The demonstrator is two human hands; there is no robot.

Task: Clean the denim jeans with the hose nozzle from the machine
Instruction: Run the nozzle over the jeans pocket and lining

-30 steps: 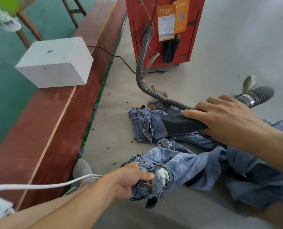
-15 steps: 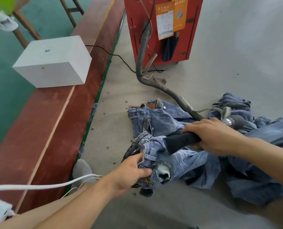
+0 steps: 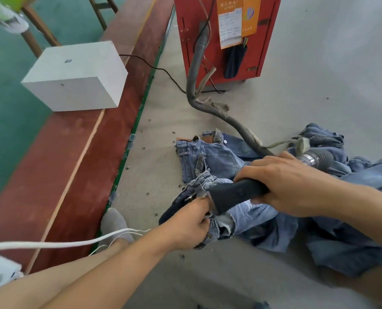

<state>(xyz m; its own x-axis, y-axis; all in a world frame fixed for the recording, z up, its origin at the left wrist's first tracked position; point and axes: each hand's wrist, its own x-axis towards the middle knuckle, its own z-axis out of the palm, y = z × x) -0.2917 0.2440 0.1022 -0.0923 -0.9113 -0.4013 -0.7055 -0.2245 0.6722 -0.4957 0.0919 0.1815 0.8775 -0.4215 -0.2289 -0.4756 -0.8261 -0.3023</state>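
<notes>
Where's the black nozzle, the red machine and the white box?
nozzle (image 3: 234, 195), head view, middle of its black body
red machine (image 3: 268, 41), head view, front panel
white box (image 3: 74, 63), head view, top face

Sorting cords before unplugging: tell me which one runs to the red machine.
The thin black cable, lying across the grey floor to the red machine; the white cable passes the person's leg.

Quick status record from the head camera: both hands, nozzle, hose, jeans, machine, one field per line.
left hand: grips a bunched fold of the jeans
right hand: wrapped round the nozzle's handle
nozzle: dark, mouth against the denim beside the left hand
hose: grey ribbed, runs from the machine across the floor to the nozzle
jeans: blue denim, crumpled on the grey floor, waistband toward the machine
machine: red cabinet, orange and white labels on its front
</notes>
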